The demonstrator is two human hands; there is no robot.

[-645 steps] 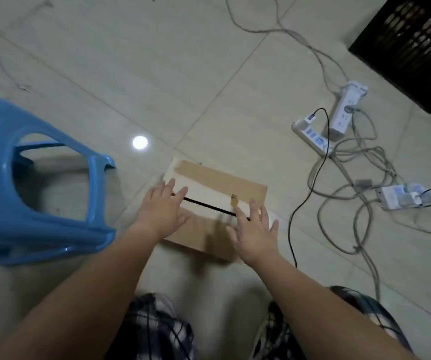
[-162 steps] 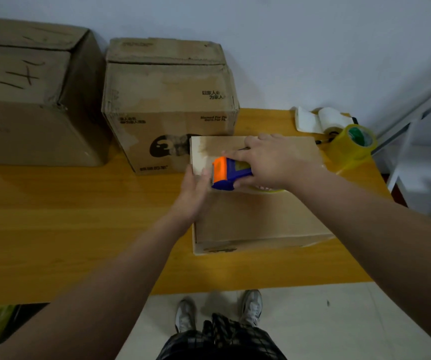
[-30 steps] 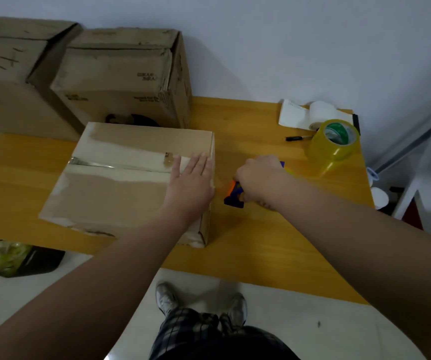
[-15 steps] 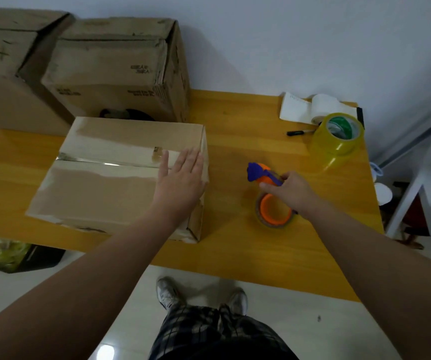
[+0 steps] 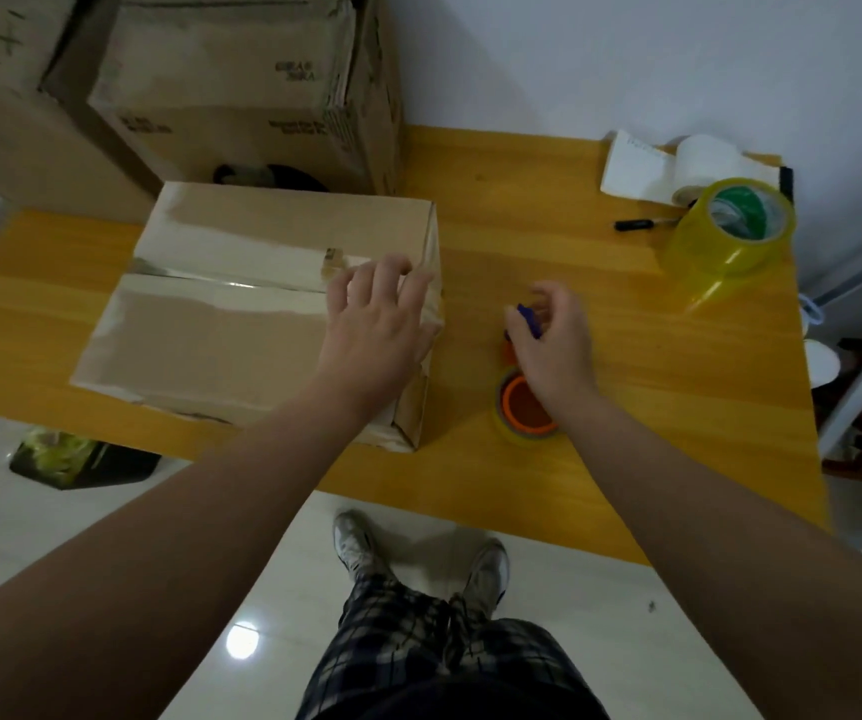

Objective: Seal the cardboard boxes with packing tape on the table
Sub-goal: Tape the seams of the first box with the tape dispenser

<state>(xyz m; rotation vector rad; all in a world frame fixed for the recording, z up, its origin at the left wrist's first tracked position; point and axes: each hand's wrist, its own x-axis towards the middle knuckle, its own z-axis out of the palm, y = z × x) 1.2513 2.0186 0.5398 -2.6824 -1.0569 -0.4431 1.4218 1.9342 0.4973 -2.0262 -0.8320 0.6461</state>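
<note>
A closed cardboard box (image 5: 241,309) lies flat on the yellow wooden table (image 5: 626,387), left of the frame's centre, with a shiny strip of clear tape (image 5: 221,280) running along its top seam towards the right edge; the left hand (image 5: 374,330) rests palm-down on the box's right end, its fingers spread loosely over the top near that edge; just right of the box, the right hand (image 5: 556,345) hovers over the tape dispenser (image 5: 522,376), its fingers curled and partly closed about the blue handle, though whether they actually grip it cannot be told; the dispenser's orange-cored roll lies on the table below the wrist; at the upper right stands a large yellowish tape roll (image 5: 730,231), with a white paper roll (image 5: 678,163) and a black pen (image 5: 636,224) beside it; two bigger cartons (image 5: 241,90) stand along the wall at the upper left, behind the box; at the bottom the person's checked trousers (image 5: 434,662) and grey shoes (image 5: 361,548) show on the pale floor; a dark bin (image 5: 80,457) with something green in it sits lower left.
</note>
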